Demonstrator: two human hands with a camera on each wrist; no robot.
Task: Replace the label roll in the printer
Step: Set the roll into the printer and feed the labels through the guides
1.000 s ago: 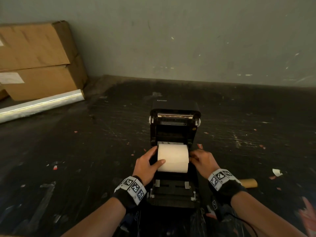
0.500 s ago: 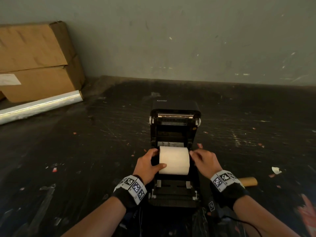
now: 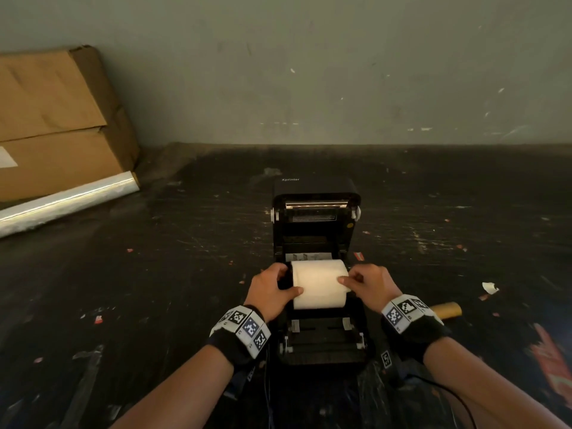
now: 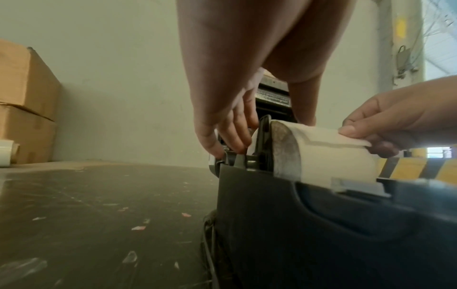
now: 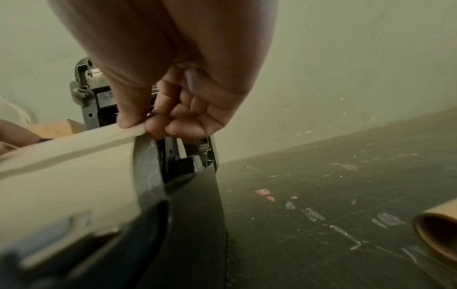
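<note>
White paper label roll [image 3: 318, 283], seated in open black plastic printer [image 3: 315, 212]: left hand [image 3: 269, 292] clasps its left end; right hand [image 3: 370, 283] pinches its loose edge.

White label roll [image 3: 318, 283] lies crosswise in the open bay of the black printer [image 3: 315, 187], lid flipped up behind. Its leading edge is peeled up, and the roll looks seated I think

label roll [image 3: 318, 283] in printer [image 3: 315, 188]
</note>
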